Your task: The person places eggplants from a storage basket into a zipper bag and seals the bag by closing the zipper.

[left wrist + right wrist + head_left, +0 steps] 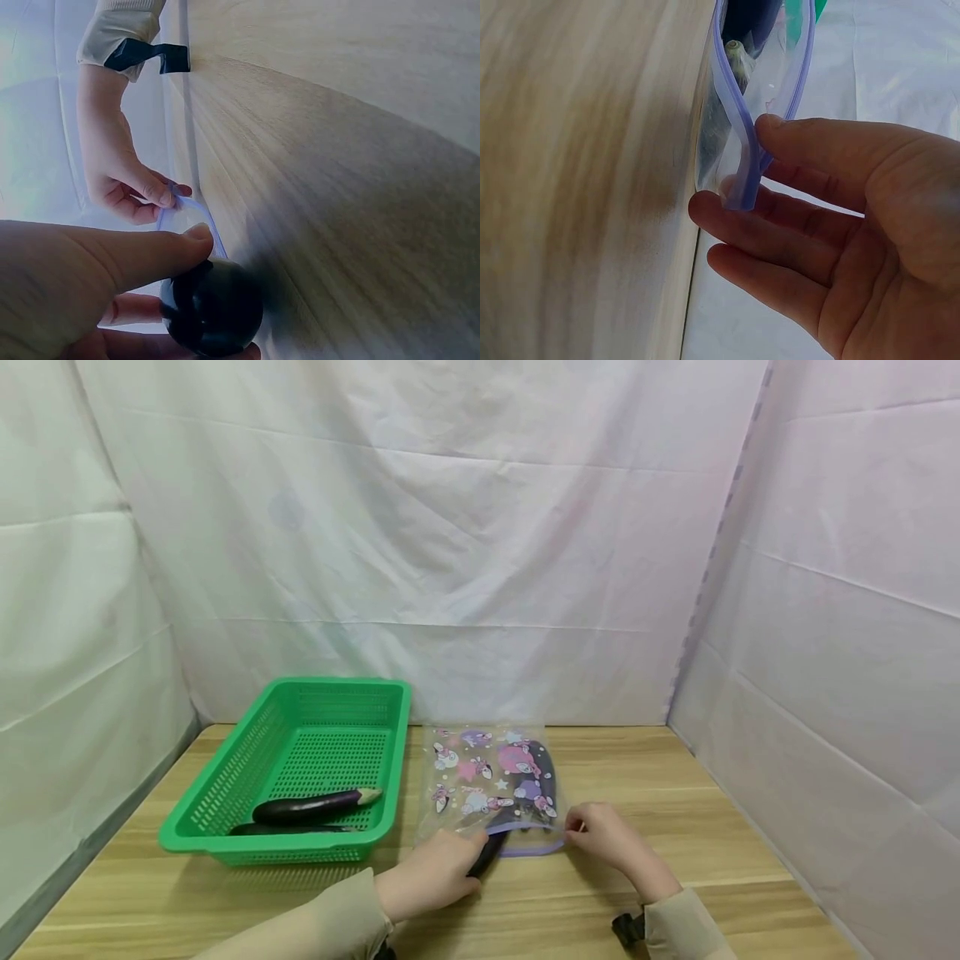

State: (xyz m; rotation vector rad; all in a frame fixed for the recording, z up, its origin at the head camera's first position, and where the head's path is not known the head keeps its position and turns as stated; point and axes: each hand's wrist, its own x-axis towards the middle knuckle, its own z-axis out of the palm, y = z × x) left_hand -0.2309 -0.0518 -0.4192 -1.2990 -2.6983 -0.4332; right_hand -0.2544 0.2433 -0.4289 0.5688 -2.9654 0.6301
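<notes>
My left hand (435, 875) grips a dark, glossy eggplant (489, 855) by its near end; its far part runs through the mouth of a clear printed zip bag (450, 768). In the left wrist view, thumb and fingers curl round the rounded end of that eggplant (217, 311). Another eggplant (550, 777) lies inside the bag along its right side, its stem end (735, 51) showing near the opening. My right hand (606, 837) pinches the right corner of the bag's purple zip edge (744, 161). The bag's mouth gapes between the two hands.
A green perforated basket (402, 777) stands on the left of the wooden table (637, 768). Two eggplants lie near its front, one (307, 808) behind the other (288, 829). White curtains (465, 543) hang behind the table and along both sides.
</notes>
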